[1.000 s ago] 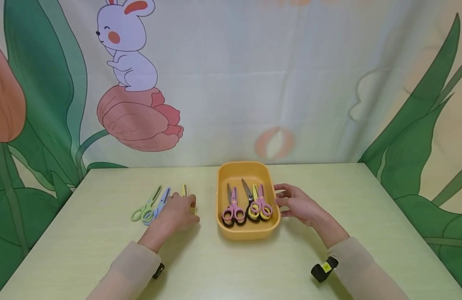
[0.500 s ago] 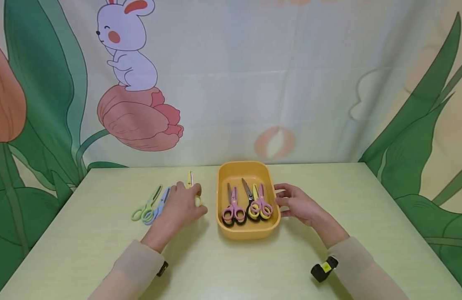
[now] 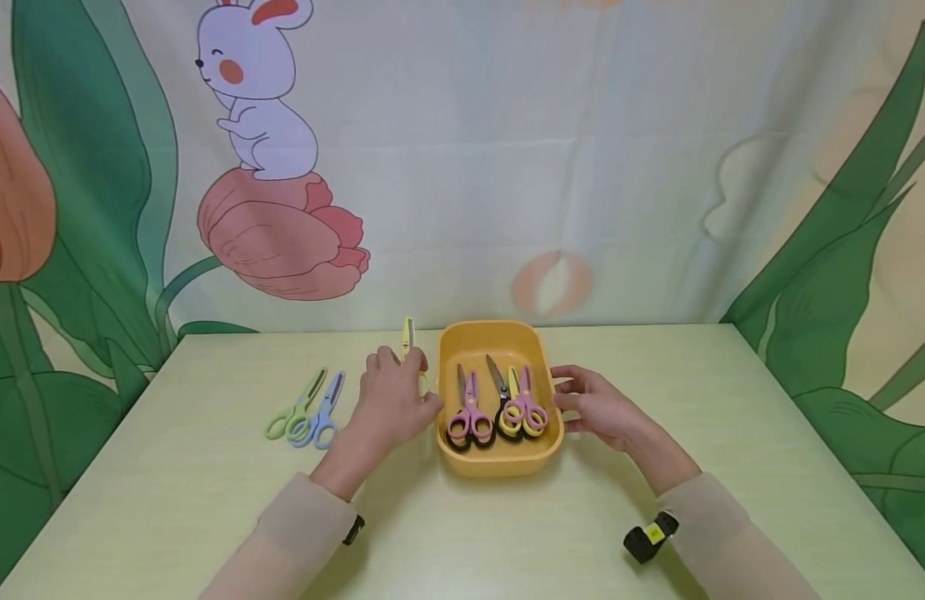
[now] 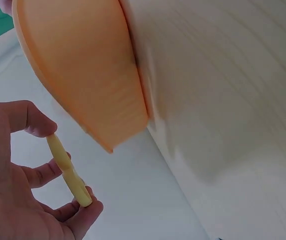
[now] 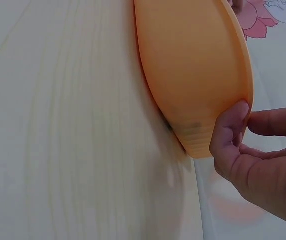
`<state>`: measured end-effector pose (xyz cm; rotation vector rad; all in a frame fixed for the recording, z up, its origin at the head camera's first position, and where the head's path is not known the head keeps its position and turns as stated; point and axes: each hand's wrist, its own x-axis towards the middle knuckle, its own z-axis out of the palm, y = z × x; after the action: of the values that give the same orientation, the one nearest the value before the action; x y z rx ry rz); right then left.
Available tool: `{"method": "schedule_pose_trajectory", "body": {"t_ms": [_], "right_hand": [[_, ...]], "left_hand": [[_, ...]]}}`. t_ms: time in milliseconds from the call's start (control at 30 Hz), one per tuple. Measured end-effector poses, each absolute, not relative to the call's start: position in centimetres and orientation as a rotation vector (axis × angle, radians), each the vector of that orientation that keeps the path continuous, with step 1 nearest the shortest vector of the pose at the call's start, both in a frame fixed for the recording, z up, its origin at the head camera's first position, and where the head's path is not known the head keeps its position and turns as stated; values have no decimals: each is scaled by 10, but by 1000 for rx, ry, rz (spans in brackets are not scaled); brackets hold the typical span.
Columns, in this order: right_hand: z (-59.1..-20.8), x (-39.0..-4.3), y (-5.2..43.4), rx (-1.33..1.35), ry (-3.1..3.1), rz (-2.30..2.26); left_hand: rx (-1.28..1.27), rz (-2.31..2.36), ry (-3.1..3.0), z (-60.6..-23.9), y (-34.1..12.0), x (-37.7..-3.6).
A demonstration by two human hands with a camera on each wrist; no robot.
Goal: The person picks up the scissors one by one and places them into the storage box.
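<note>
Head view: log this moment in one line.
left hand: holds yellow scissors, raised, beside orange tray | right hand: touches tray's right side | tray: several scissors inside | table: green scissors, blue scissors

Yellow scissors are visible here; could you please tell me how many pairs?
2: one yellow pair held in the left hand, another yellow pair in the tray, partly under a pink pair. The overlap could hide more.

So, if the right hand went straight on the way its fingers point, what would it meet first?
The orange tray, at once: the right hand appears to touch its right edge. Beyond that wall, the rightmost pink scissors look next in line, though depth is hard to judge.
</note>
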<state>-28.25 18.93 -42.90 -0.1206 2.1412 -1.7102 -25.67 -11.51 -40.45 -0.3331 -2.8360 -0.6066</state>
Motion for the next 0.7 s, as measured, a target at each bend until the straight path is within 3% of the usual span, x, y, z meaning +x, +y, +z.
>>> {"method": "schedule_pose_trajectory", "body": {"t_ms": [700], "right_hand": [[-431,-283,188,-126,2127,-1717]], "left_hand": [[-540,-647,-2898,-403,-61,-250]]}}
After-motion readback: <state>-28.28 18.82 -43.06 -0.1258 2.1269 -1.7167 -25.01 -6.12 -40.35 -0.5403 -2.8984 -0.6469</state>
